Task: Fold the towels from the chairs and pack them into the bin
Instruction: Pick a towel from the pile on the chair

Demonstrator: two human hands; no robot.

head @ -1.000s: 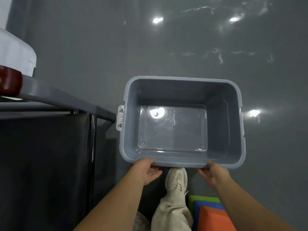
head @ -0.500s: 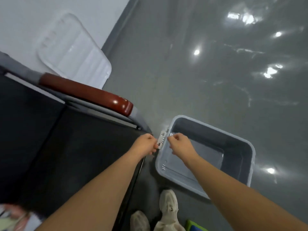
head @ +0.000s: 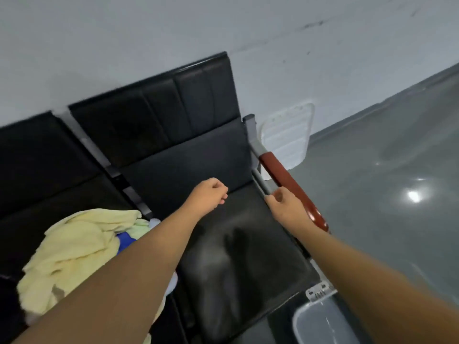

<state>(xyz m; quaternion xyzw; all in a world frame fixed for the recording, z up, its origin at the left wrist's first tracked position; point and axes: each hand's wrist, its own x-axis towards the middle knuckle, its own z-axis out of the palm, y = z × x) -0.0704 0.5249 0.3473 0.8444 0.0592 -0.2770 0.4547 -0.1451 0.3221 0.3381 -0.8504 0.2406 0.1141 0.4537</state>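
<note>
Left hand [head: 210, 194] and right hand [head: 283, 202] left one bin [head: 320, 321] for two chairs [head: 188, 157].

Two black chairs stand side by side against the wall: the left chair [head: 37, 170] and the right chair [head: 223, 244]. One red-brown armrest [head: 293, 189] shows, on the right chair's right side. At least three towels can be counted by colour on the left chair: one yellow towel [head: 74, 249], one blue towel [head: 124, 240] and one pale towel [head: 155, 222], the last two mostly hidden. One grey bin [head: 320, 321] shows near right, with one latch [head: 319, 292]. One white lid [head: 285, 137] is against the far wall. Two hands show: left hand [head: 210, 196] and right hand [head: 285, 202].
</note>
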